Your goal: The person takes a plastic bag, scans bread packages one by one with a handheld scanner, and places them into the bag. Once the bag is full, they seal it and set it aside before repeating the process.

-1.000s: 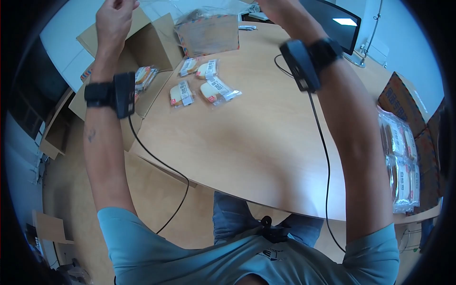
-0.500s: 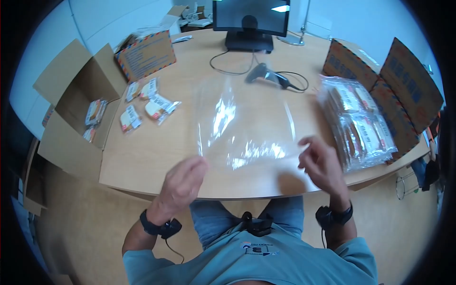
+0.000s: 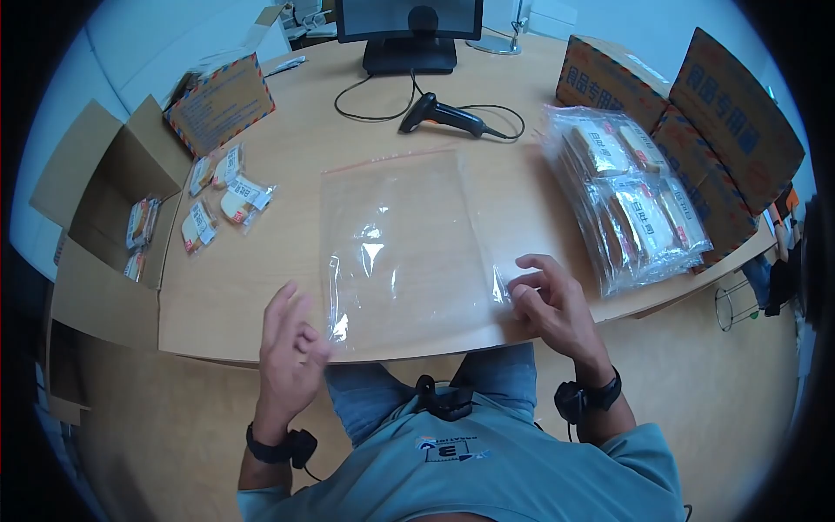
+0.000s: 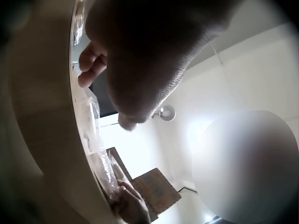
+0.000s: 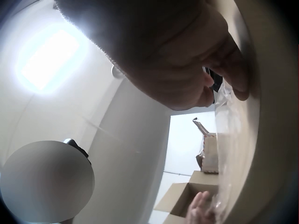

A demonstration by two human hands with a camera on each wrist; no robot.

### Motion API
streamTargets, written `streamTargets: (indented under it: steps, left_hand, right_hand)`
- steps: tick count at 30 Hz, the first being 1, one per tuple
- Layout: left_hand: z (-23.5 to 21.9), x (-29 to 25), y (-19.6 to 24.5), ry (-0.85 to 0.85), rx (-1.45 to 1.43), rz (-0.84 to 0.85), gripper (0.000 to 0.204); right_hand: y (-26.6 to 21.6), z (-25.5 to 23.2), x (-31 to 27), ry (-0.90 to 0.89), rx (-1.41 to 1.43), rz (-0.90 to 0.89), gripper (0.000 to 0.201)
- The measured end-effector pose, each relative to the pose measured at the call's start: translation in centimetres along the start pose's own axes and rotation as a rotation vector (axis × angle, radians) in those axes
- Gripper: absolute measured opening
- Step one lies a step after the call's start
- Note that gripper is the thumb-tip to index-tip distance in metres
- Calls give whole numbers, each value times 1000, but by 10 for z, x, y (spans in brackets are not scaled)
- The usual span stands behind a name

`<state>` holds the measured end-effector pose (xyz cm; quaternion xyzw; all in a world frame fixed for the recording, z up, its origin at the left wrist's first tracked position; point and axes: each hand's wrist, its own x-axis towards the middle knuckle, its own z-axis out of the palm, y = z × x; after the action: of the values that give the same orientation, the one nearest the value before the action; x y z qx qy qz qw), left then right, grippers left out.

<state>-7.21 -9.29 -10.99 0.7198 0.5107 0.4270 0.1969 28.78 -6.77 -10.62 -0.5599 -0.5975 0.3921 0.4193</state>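
A large clear plastic bag (image 3: 400, 252) lies flat at the front of the table, its reddish-trimmed edge toward the back. Beside its near left corner is my left hand (image 3: 291, 357), slightly blurred, fingers loosely bent and holding nothing. My right hand (image 3: 561, 317) is at the bag's right edge, thumb and fingers loosely bent and fingertips close to the film. In the right wrist view the bag's film (image 5: 226, 116) stands a little raised below the right hand's fingers. Several small packs of sliced bread (image 3: 243, 202) lie at the left.
An open cardboard box (image 3: 65, 300) with bread packs inside stands at the left. Filled bags of bread packs (image 3: 644, 213) are stacked at the right before an open carton (image 3: 735, 130). A barcode scanner (image 3: 448, 116), its cable and a monitor (image 3: 409, 22) occupy the back.
Both hands have come from the far left side of the table to its front edge. The clear bag, in mid-air half a second ago, now lies flat on the table. The head view has shifted too.
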Motion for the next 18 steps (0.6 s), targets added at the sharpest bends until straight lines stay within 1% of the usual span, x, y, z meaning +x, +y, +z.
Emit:
streamTargets:
  steps: [1, 2, 3, 4, 5, 6, 7, 8, 9, 10, 11, 12, 13, 14, 15, 16, 17, 18]
  left_hand:
    - [2, -4, -2, -5, 4, -4, 49]
    - [5, -8, -4, 32, -207, -176, 51]
    - [7, -12, -5, 75, -417, -349, 53]
    - [9, -12, -3, 82, -407, -361, 53]
    - [10, -11, 0, 27, -393, -374, 51]
    - [10, -10, 3, -20, -376, -390, 50]
    - [8, -7, 7, 10, -357, -409, 50]
    - [6, -2, 13, -117, -11, -166, 50]
    - [5, -1, 16, -256, 332, 75, 50]
    - [5, -3, 16, -280, 421, 77, 48]
    - [4, -6, 15, -271, 427, 68, 48]
    - [3, -7, 14, -283, 503, 63, 48]
    - [3, -8, 13, -299, 576, 62, 48]
    - [2, -6, 14, -301, 574, 65, 48]
    - [0, -3, 15, -314, 501, 51, 48]
    - [-1, 0, 16, -324, 428, 38, 48]
    - [-1, 4, 14, -323, 421, 42, 48]
    - [-1, 7, 13, -260, 422, 88, 49]
  right_hand:
    - [-3, 0, -2, -3, 75, 79, 33]
    - [-2, 0, -1, -7, 78, 85, 33]
    - [0, -1, 0, -57, 70, 116, 33]
    - [2, 0, 1, -116, 65, 143, 33]
    - [1, 2, 2, -143, 73, 141, 33]
    - [-4, 2, 2, -119, 100, 139, 32]
    - [-7, 4, 3, -95, 127, 136, 31]
    - [-5, 8, 2, -57, 144, 110, 24]
    - [-4, 8, 1, -83, 152, 107, 24]
    - [-5, 5, 1, -42, -143, 43, 19]
    - [-5, 2, 1, 11, -440, -28, 15]
    - [-5, 0, 2, 28, -498, -56, 8]
    - [-7, -2, 1, 29, -497, -56, 8]
    - [-9, -4, 1, 6, -576, -58, 8]
    - [-11, -6, 2, -16, -656, -59, 9]
    - [-11, -6, 3, -12, -661, -58, 9]
    - [-10, -5, 5, 35, -636, -198, 11]
    - [-11, -4, 7, 81, -608, -337, 13]
